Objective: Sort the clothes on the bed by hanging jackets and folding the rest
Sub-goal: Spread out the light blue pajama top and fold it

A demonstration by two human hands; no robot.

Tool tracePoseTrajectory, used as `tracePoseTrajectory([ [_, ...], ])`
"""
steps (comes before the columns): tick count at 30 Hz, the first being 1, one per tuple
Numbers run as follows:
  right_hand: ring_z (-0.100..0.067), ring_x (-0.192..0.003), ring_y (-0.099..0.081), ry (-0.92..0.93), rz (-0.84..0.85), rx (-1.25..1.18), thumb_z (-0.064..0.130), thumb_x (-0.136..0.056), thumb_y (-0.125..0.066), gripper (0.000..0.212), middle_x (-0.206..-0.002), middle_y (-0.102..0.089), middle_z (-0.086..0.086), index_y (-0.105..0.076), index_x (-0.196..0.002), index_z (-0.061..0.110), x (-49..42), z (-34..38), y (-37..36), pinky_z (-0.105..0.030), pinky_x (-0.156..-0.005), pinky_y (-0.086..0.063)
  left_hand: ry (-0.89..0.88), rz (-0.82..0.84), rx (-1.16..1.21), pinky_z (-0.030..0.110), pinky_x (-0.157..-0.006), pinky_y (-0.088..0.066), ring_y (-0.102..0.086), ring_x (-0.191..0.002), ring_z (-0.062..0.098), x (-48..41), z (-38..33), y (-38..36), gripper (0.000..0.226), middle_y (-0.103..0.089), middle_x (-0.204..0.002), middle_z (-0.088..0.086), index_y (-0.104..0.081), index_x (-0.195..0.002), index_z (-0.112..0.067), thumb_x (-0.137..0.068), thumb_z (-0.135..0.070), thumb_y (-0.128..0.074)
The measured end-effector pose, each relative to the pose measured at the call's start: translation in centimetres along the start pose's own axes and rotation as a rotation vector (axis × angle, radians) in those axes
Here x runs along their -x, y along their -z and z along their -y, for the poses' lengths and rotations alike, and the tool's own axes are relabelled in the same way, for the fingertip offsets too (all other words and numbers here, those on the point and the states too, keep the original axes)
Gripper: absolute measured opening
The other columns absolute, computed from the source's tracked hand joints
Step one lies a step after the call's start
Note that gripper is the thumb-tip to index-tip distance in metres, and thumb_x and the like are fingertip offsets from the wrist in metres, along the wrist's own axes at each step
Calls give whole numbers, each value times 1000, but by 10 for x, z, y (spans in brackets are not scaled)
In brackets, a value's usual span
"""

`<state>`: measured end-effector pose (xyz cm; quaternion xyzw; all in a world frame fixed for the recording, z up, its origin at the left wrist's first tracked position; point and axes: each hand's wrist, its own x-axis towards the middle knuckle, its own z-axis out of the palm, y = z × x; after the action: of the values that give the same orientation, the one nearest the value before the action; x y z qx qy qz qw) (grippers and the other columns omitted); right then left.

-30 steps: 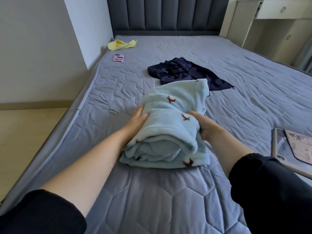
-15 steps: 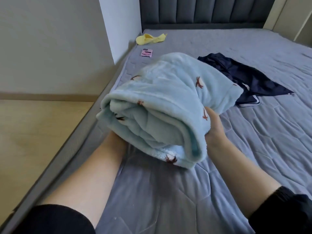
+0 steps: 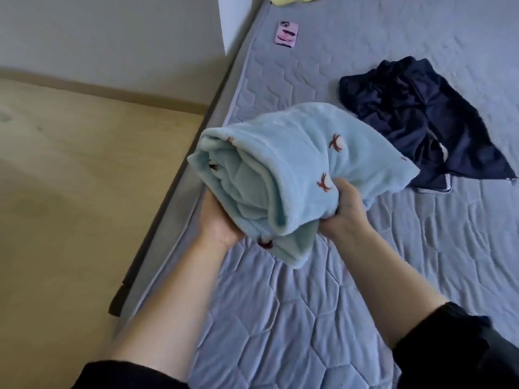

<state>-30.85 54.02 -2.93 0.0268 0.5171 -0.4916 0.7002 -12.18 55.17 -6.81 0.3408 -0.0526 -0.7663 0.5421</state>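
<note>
The folded pale-blue fleece garment with small red-brown motifs (image 3: pixel 295 164) is held just above the grey quilted bed (image 3: pixel 280 318), near its left edge. The left grip (image 3: pixel 222 220) props it from beneath. Its fingers are hidden, so I cannot tell their curl. The right grip (image 3: pixel 345 209) clamps bunched fleece, probably to keep the folds together. Dark marks on the small pink card (image 3: pixel 286 33) are unreadable.

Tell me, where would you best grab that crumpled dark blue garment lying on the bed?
Probably the raised, bunched folds in the middle of the dark blue garment, pinched from straight above. Its edges and the pointed corner lie flat against the bed, leaving fingers little to catch.
</note>
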Motion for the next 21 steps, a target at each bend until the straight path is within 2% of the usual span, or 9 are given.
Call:
tracePoseTrajectory([
  [5,-22,-82,-71,-76,-164,151,11,-81,-56,26,-92,-74,-1,-69,-104,15,66,9,-55,-37,-74,-58,18,-457,-106,40,-67,-51,-62,-80,19,62,-39,-37,35,-52,-136,4,-58,-96,-23,-96,-50,-34],
  [8,-26,-99,-68,-132,-155,185,9,-84,-50,36,-109,-71,-4,-67,-116,14,122,5,-97,-44,-86,-55,38,-408,-45,39,-64,-55,-66,-83,21,118,-85,-54,41,-64,-112,5,-67,-100,-20,-94,-49,-38],
  [11,-26,-73,-72,-169,-157,250,8,-86,-49,26,-85,-74,-6,-69,-103,10,186,0,-142,-39,-60,-59,-44,-428,27,29,-61,-46,-59,-66,19,188,-141,-74,42,-65,-65,3,-67,-71,-20,-97,-39,-40],
  [12,-26,-63,-70,-176,-160,273,7,-87,-49,23,-76,-73,-7,-69,-97,10,207,-2,-158,-36,-50,-57,-73,-525,-50,32,-67,-44,-57,-73,20,208,-163,-81,35,-66,-73,4,-64,-81,-21,-98,-39,-39],
  [13,-26,-62,-70,-184,-157,289,7,-87,-48,22,-74,-73,-7,-68,-94,10,227,-5,-173,-34,-48,-55,-106,-651,-184,35,-77,-43,-57,-92,23,228,-184,-88,28,-66,-98,5,-62,-103,-23,-99,-38,-39],
  [15,-26,-72,-67,-200,-186,350,6,-83,-49,24,-86,-70,-5,-67,-98,12,267,-13,-203,-35,-52,-55,-218,-797,-601,33,-95,-34,-42,-129,21,274,-230,-103,43,-41,-143,0,-38,-142,-25,-100,-35,-37],
  [16,-26,-76,-66,-216,-194,375,6,-81,-49,26,-91,-69,-4,-66,-100,13,285,-18,-219,-36,-55,-55,-302,-778,-832,26,-96,-31,-37,-133,17,296,-252,-112,49,-33,-150,-2,-29,-147,-25,-100,-33,-38],
  [18,-27,-84,-65,-223,-158,418,7,-82,-50,30,-100,-68,-6,-65,-107,12,316,-34,-254,-40,-63,-56,-393,-644,-1147,14,-92,-32,-40,-125,6,339,-290,-127,50,-37,-147,-6,-34,-145,-27,-97,-33,-45],
  [21,-29,-93,-64,-211,-77,537,12,-84,-52,26,-107,-67,-8,-66,-106,12,353,-68,-305,-44,-79,-55,-390,-373,-1475,19,-101,-31,-41,-126,6,396,-328,-136,46,-44,-145,-2,-49,-137,-24,-92,-32,-56],
])
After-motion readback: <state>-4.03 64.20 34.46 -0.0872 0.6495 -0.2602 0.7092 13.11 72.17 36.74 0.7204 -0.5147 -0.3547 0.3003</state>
